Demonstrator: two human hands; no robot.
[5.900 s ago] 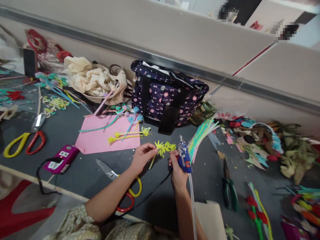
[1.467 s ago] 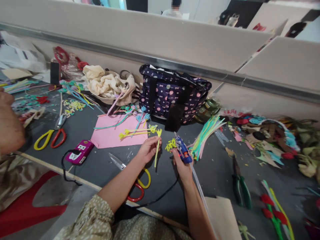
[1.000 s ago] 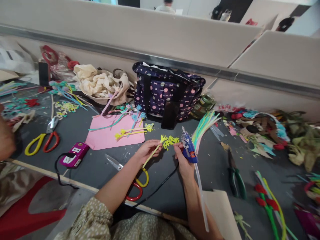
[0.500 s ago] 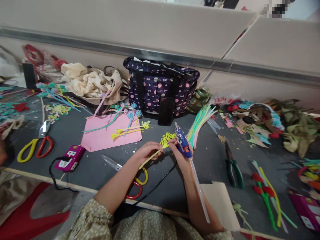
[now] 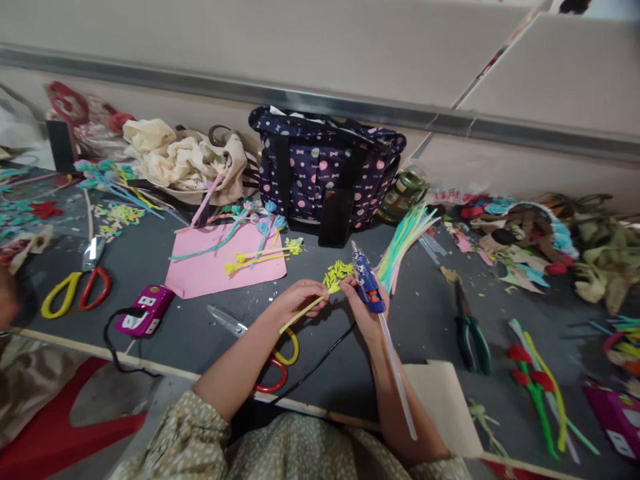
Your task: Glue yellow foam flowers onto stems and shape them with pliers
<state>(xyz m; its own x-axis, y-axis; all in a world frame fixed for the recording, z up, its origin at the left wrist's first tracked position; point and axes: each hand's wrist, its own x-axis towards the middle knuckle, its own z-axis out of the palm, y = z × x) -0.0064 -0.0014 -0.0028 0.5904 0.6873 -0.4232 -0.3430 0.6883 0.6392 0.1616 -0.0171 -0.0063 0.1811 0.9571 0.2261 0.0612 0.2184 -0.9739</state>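
My left hand [image 5: 307, 297] pinches a yellow pipe cleaner stem [image 5: 301, 317], its far end meeting a small yellow tuft. My right hand [image 5: 367, 310] is closed around a blue hot glue gun [image 5: 367, 283], nozzle pointing up and away, with a long clear glue stick [image 5: 397, 377] trailing back over the forearm. The right fingertips are at the yellow tuft, close to my left fingers. Just beyond lies a pile of short yellow pieces [image 5: 337, 272]. Scissors with red and yellow handles [image 5: 286, 348] lie partly under my left forearm.
A pink sheet [image 5: 200, 277] bears finished yellow and blue stems. Behind stand a dark patterned bag [image 5: 300, 167] and a phone [image 5: 336, 219]. Loose pipe cleaners [image 5: 405, 247], pliers [image 5: 470, 333] and a brown card [image 5: 440, 407] lie rightward; a purple box [image 5: 145, 310] and second scissors [image 5: 90, 263] leftward.
The whole view has shifted slightly, so the table things appear a little further right and higher. Both hands keep nearly the same pose, with the stem and glue gun still held.
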